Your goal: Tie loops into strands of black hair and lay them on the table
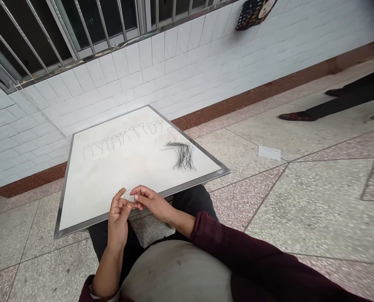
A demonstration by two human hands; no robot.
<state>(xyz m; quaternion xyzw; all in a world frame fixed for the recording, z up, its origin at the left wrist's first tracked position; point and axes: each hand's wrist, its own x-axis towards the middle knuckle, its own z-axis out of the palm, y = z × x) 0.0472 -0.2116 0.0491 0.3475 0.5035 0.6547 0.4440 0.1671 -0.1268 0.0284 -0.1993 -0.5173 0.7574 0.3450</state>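
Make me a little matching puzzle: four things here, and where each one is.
1. Loose strands
2. White scrap
3. Curved strand
4. Looped strands

A. In a row across the table
B. Between left hand and right hand
C. On the floor
D. Bunched at the table's right side

Pairs: 1-D, 2-C, 3-B, 4-A

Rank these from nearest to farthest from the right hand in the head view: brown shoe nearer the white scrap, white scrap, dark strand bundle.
1. Dark strand bundle: on the board, ahead and right of the right hand.
2. White scrap: on the floor, right of the board.
3. Brown shoe: beyond the scrap.
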